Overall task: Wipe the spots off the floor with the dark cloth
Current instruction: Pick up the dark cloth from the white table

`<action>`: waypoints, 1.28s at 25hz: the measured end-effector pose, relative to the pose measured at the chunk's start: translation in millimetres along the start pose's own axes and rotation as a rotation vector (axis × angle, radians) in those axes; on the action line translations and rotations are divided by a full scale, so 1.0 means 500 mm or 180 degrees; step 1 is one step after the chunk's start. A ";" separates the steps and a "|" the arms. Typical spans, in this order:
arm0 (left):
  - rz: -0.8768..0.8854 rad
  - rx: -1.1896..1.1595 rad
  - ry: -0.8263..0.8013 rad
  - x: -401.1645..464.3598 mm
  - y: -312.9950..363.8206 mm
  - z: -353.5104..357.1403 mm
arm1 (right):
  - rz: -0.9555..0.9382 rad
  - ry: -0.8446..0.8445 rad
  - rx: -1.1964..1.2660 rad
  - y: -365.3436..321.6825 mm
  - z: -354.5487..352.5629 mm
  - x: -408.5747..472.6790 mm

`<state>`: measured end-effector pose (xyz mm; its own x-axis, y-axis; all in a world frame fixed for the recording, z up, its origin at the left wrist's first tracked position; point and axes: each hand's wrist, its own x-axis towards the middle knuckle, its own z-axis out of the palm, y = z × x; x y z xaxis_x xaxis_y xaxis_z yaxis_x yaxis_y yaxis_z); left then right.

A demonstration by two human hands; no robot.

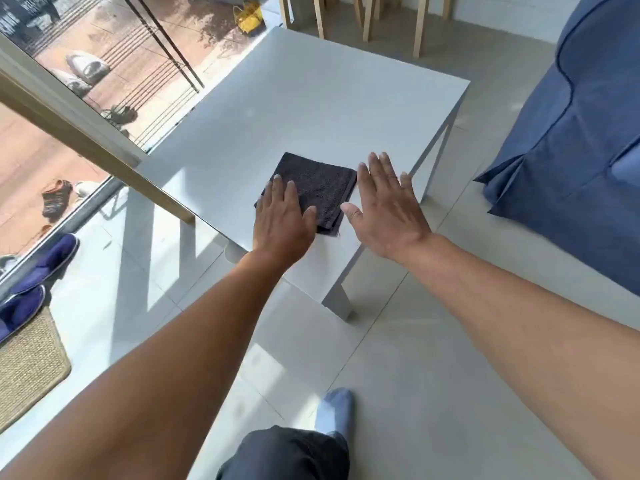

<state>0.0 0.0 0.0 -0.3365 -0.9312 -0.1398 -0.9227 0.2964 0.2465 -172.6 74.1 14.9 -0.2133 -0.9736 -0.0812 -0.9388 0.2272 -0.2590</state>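
A dark folded cloth (317, 187) lies flat near the front corner of a low white table (304, 109). My left hand (282, 225) rests palm down over the cloth's near left part, fingers spread. Just right of the cloth, my right hand (388, 209) is held flat and open above the table's edge, its thumb close to the cloth's right side. Neither hand grips anything. The pale tiled floor (398, 368) spreads below, with faint marks near sunlit patches (258, 362).
A blue sofa (581, 133) stands at the right. Wooden chair legs (367, 19) are behind the table. A glass door with a wooden rail (86, 140) runs along the left, with blue slippers (38, 275) and a woven mat (27, 368). My socked foot (334, 410) is on the floor.
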 end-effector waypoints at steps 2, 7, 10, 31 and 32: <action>-0.0165 -0.0033 0.0445 0.034 -0.040 0.015 | -0.0161 -0.0024 0.0003 -0.024 0.041 0.047; -0.0684 -0.0329 0.0815 0.100 -0.089 0.018 | -0.0011 0.0235 -0.0380 -0.072 0.082 0.165; -0.1021 -0.1209 0.0456 0.113 -0.081 -0.003 | 0.0235 0.0021 0.0116 -0.076 0.073 0.180; 0.1913 -0.2526 -0.1724 -0.288 0.360 0.173 | 0.1991 0.0889 0.3306 0.327 0.059 -0.576; 0.2072 -0.2520 -0.1869 -0.307 0.365 0.191 | 0.2030 0.0929 0.3451 0.328 0.074 -0.607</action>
<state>-134.9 217.5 -25.0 -0.9260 -0.3519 -0.1368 -0.2414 0.2730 0.9313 -251.9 407.4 -38.5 -0.7200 -0.6247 -0.3023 0.0185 0.4181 -0.9082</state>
